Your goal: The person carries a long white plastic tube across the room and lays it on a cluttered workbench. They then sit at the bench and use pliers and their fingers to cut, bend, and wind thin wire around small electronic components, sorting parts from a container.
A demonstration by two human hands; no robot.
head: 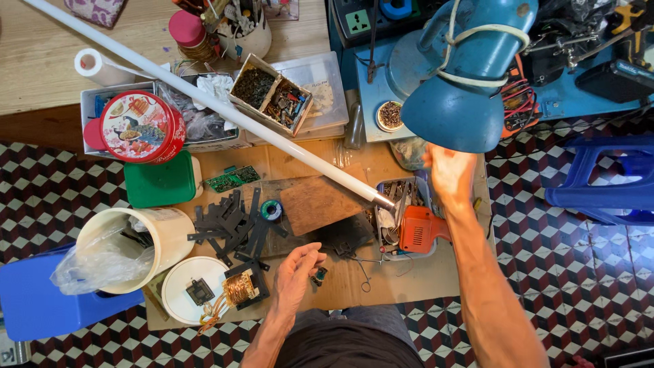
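Observation:
My left hand (297,267) hovers low over the cardboard work mat (409,279), fingers curled around a small dark part (319,276) that peeks out beside the thumb. My right hand (449,170) is raised to the right, just under the shade of a blue desk lamp (455,102); it is blurred and I cannot tell whether it touches the lamp or holds anything. Below it a tray holds an orange soldering gun (419,230). A transformer with copper winding (240,287) lies left of my left hand.
A long white tube (204,95) crosses diagonally above the mat. Black metal strips (231,228), a solder spool (271,209), a wooden board (317,203), a white bucket (153,238), a green box (160,180), a red tin (139,127) and blue stools (599,184) surround the area.

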